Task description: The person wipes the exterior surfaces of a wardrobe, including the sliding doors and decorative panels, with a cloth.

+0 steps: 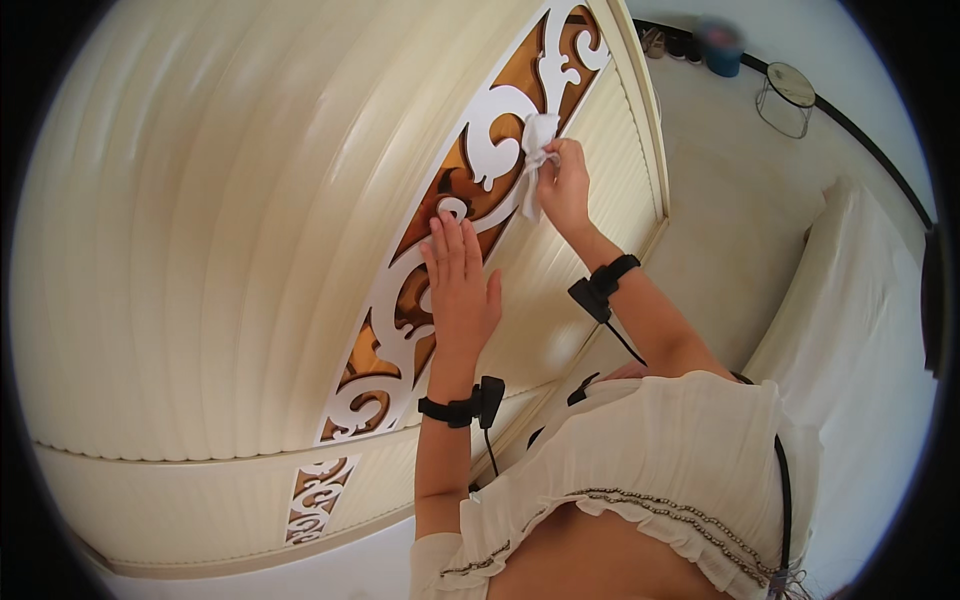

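Note:
My right hand (566, 184) pinches a crumpled white cloth (538, 139), possibly a tissue, against a decorative strip on a cream wardrobe door. White scrollwork (495, 150) with curling cut-outs runs over the strip's amber mirrored backing (448, 163). Lower down, my left hand (459, 296) lies with fingers extended over the same strip, its fingertips at a small white curl (452, 208). Nothing is held in it. Vertically ribbed cream panels (247, 225) flank the strip on both sides.
A smaller scrollwork inset (321, 501) sits in the lower cream section. To the right, a white cover (840, 300) drapes over a large piece of furniture. Along the far wall stand a round-topped stool (790, 84), a blue bucket (721, 60) and shoes (655, 43).

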Demonstrator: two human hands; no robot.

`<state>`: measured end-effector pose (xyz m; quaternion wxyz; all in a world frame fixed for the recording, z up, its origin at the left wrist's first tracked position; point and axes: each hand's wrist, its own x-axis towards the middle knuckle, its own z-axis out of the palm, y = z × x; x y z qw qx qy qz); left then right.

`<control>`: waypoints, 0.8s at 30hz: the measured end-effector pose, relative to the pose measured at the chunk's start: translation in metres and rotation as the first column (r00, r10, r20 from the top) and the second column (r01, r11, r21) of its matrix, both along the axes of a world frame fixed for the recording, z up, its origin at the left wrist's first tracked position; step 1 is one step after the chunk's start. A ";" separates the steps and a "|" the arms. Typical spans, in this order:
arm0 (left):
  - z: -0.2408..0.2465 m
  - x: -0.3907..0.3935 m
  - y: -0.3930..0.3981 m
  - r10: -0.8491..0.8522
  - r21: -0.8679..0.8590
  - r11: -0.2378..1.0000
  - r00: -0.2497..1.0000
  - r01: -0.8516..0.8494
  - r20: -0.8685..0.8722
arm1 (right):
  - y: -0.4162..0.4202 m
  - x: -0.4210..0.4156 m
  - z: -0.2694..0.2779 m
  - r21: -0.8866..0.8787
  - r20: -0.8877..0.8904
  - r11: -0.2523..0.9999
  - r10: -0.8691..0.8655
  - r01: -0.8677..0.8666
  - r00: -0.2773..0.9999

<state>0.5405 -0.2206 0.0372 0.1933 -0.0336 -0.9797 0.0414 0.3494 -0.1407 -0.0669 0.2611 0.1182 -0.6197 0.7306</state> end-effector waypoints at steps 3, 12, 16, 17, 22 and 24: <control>0.001 0.001 0.005 0.037 0.000 0.999 0.999 -0.037 -0.001 | 0.005 -0.022 0.016 -0.017 -0.038 1.000 -0.027 0.026 0.999; -0.003 -0.006 0.014 0.062 -0.008 0.998 0.997 -0.063 -0.054 | 0.013 -0.038 0.097 -0.060 -0.156 0.995 0.072 -0.082 0.985; -0.006 -0.010 0.014 0.071 0.008 0.997 0.997 -0.070 -0.038 | 0.009 -0.032 0.097 -0.038 -0.201 0.995 0.087 -0.096 0.976; -0.006 -0.013 0.014 0.080 -0.002 0.997 0.996 -0.080 -0.039 | 0.007 -0.033 0.094 -0.026 -0.231 0.996 0.081 -0.089 0.970; -0.013 -0.017 0.019 0.134 -0.007 0.991 0.990 -0.135 -0.037 | 0.010 -0.018 0.099 0.000 -0.234 0.974 0.222 -0.228 0.947; -0.013 -0.017 0.018 0.134 0.016 0.991 0.990 -0.134 -0.031 | 0.011 -0.011 0.096 0.036 -0.288 0.966 0.256 -0.256 0.923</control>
